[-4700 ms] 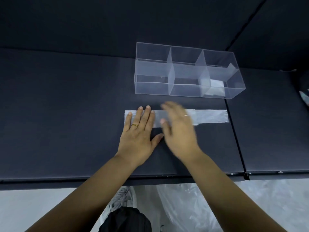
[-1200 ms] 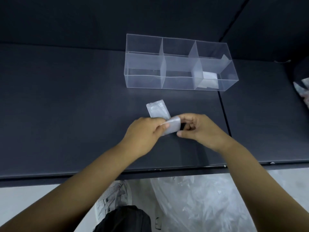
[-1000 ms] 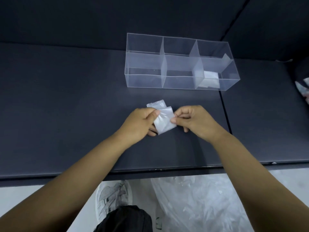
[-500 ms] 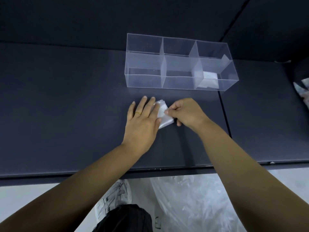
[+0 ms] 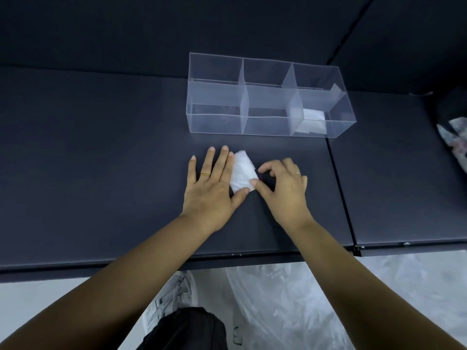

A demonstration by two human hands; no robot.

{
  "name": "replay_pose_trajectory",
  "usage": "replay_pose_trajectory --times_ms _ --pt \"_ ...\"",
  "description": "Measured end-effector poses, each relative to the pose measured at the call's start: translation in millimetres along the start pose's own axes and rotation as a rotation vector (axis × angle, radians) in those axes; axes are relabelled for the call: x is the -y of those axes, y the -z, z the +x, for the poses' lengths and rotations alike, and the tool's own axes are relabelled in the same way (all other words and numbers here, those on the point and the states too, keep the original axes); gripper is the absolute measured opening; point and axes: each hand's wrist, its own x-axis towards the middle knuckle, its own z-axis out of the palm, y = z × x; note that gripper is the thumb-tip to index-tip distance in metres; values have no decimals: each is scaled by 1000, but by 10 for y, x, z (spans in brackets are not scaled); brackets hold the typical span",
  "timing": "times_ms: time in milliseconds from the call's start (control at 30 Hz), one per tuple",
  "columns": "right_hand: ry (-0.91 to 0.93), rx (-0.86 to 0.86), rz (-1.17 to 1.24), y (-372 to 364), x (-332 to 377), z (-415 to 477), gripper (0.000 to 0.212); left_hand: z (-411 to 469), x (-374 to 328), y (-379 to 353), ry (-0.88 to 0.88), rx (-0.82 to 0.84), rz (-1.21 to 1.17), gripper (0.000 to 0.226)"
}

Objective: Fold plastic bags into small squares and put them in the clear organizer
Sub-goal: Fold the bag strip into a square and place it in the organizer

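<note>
The folded plastic bag [image 5: 242, 174] lies flat on the dark table [image 5: 101, 160], just in front of the clear organizer [image 5: 217, 120] and below its middle compartment, close to it but not touching. It is a small whitish rectangle, tilted a little.

Our left hand [image 5: 211, 189] lies flat on the side of the bag below the organizer's left compartment. Its fingers are straight and point toward the organizer, and its forefinger and thumb press on the bag's edge. It wears a gold ring [image 5: 205, 175].

Our right hand [image 5: 283, 188] is curled on the other side, with thumb and forefinger tips nipping the bag's edge.

Another folded square [image 5: 312, 118] sits in the organizer's right compartment; the other two hold nothing we can see.

Far to the right of the organizer, crumpled plastic [image 5: 454, 137] shows at the picture's edge. Nearer us than the organizer, beyond the table's front edge, loose clear plastic [image 5: 290, 299] and a pale shoe [image 5: 174, 291] are on the floor.
</note>
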Motion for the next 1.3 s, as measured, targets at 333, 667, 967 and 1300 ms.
replay_pose_trajectory --times_ms 333,667,967,1300 --pt "-177 22 -26 -41 213 30 18 -24 -30 -4 45 6 -17 86" --pt "-100 257 618 390 334 23 21 -121 24 388 267 48 -1014 105" --pt "-227 389 750 742 106 -49 6 8 -160 648 198 187 -1529 23" --pt "-301 -91 427 1329 -569 1267 20 -8 -272 463 56 -98 -925 17"
